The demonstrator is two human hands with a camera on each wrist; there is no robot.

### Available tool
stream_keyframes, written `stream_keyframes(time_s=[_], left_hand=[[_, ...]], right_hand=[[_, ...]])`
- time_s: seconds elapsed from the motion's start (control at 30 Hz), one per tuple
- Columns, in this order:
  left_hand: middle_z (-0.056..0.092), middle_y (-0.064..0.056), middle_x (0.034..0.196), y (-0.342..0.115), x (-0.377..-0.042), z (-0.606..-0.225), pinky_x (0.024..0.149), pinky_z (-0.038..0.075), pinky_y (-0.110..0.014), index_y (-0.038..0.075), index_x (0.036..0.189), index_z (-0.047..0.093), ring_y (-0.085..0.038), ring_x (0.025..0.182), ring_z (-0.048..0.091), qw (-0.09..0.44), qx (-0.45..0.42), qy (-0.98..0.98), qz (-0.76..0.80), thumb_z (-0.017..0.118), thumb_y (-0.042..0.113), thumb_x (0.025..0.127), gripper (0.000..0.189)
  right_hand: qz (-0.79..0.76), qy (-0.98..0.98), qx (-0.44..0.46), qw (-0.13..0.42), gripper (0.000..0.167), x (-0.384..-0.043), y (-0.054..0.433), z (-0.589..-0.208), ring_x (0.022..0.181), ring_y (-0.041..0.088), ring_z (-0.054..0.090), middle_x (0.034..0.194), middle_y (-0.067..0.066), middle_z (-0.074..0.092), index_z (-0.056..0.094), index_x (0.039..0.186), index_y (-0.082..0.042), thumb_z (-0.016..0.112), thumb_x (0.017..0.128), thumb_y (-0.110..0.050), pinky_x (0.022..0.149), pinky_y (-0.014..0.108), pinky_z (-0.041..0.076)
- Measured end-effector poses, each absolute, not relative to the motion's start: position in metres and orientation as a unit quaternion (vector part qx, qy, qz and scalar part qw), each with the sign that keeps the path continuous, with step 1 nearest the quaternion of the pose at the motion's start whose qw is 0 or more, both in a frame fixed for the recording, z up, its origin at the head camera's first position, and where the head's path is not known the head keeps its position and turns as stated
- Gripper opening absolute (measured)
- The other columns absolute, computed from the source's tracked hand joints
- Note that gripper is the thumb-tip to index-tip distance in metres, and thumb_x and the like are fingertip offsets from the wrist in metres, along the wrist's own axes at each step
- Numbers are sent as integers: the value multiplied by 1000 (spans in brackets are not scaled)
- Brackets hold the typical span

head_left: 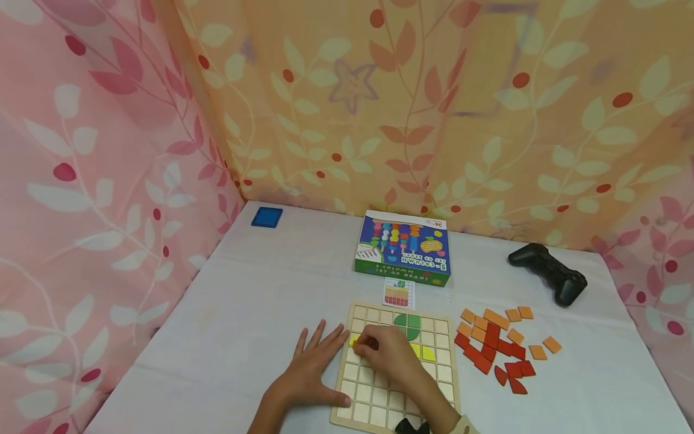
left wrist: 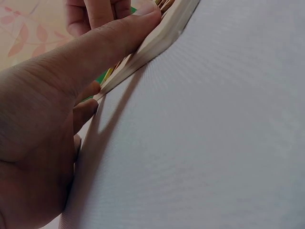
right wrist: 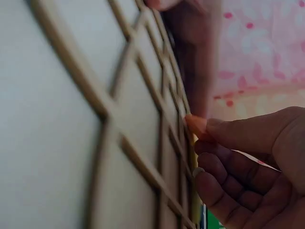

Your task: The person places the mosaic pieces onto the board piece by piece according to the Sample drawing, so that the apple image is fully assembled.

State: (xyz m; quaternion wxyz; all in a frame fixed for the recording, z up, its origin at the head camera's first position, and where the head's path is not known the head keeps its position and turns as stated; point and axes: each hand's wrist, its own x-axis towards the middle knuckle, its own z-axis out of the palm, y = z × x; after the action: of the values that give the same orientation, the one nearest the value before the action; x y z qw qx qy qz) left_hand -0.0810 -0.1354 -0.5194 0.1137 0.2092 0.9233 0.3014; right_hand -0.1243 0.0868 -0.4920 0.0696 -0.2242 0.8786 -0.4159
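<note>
A wooden grid board (head_left: 364, 413) lies on the white cloth. My left hand (head_left: 311, 377) is beside its left edge with fingers spread; in the left wrist view the thumb (left wrist: 128, 33) presses on the board's edge. Over the left part of the grid, my right hand (head_left: 391, 357) pinches a small orange square tile (right wrist: 196, 125) between thumb and fingers, low at the board. Green rounded tiles (head_left: 413, 333) fill cells near the top. Yellow tiles (head_left: 428, 353) sit in a row below them, partly hidden by the right hand.
Loose orange tiles (head_left: 496, 318) and red tiles (head_left: 490, 336) are scattered right of the board. A pattern card (head_left: 399, 293) lies above it, before a bead-set box (head_left: 402, 250). A black game controller (head_left: 549, 275) rests at right, a blue square (head_left: 267, 217) at far left.
</note>
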Motion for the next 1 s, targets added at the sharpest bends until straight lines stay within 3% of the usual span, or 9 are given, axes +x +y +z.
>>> stream_keyframes(time_s=[0.23, 0.47, 0.8, 1.0], left_hand=[[22, 3, 166, -135, -79, -519, 114, -8, -62, 22, 160, 29, -33, 153, -1, 110, 213, 924, 299, 76, 77, 66, 119], [22, 5, 165, -135, -80, -519, 115, -9, -61, 23, 160, 28, -31, 153, -2, 114, 209, 924, 299, 75, 77, 65, 119], [21, 4, 166, -136, -79, -519, 115, -9, -62, 23, 160, 28, -32, 153, -2, 116, 209, 924, 298, 75, 78, 65, 120], [23, 3, 165, -136, -80, -519, 115, -9, -61, 21, 160, 29, -32, 153, -1, 111, 211, 923, 303, 77, 76, 65, 119]], right_hand=[[-371, 893, -253, 30, 14, -113, 74, -499, 64, 0, 50, 72, -17, 59, 70, 79, -19, 80, 86, -14, 58, 20, 46], [-349, 903, -251, 26, 10, -110, 72, -495, 62, 1, 47, 68, -16, 55, 71, 81, -15, 80, 84, -11, 55, 20, 43], [-299, 912, -280, 11, 7, -106, 69, -493, 67, 4, 48, 72, -11, 59, 79, 88, -8, 80, 86, -15, 62, 24, 46], [-280, 916, -287, -21, 6, -107, 67, -493, 70, 7, 50, 74, -9, 58, 79, 85, -8, 80, 86, -14, 64, 25, 48]])
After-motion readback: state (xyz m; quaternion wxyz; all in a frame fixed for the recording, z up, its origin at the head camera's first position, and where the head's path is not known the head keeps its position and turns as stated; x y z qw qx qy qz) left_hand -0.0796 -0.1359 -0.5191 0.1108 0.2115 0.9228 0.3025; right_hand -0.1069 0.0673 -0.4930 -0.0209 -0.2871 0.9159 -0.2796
